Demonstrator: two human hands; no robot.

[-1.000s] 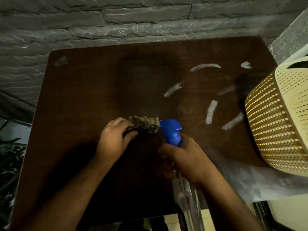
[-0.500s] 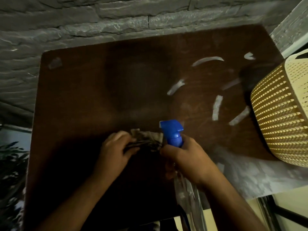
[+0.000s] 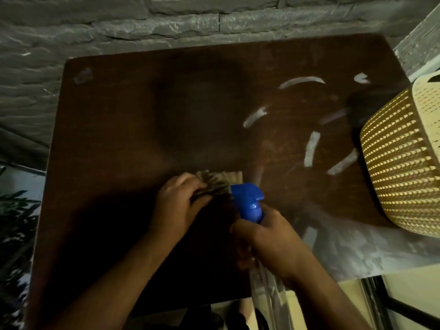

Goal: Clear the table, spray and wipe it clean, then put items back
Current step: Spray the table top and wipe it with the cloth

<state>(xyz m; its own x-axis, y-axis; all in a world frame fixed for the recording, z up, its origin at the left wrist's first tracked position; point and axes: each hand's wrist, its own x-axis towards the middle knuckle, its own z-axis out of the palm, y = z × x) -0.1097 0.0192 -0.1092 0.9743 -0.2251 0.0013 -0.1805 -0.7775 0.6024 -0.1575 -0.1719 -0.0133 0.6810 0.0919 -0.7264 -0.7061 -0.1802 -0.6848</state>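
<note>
The dark brown table (image 3: pixel 142 120) fills the view, with several pale streaks on its right half. My left hand (image 3: pixel 177 206) grips a crumpled patterned cloth (image 3: pixel 220 181) near the table's front middle. My right hand (image 3: pixel 269 239) holds a clear spray bottle with a blue trigger head (image 3: pixel 248 202) just right of the cloth, nozzle pointing away from me. The bottle's clear body (image 3: pixel 269 298) runs down below my wrist.
A cream woven basket (image 3: pixel 404 163) overhangs the table's right edge. A grey stone wall (image 3: pixel 166 22) stands behind the table. Dark plant leaves (image 3: pixel 14 225) show at the left, and a small patch of tape (image 3: pixel 83 76) marks the far left corner.
Both hands stayed close together at the front middle, keeping hold of the cloth and the bottle. The view shifted slightly; the table appears a little lower in frame.
</note>
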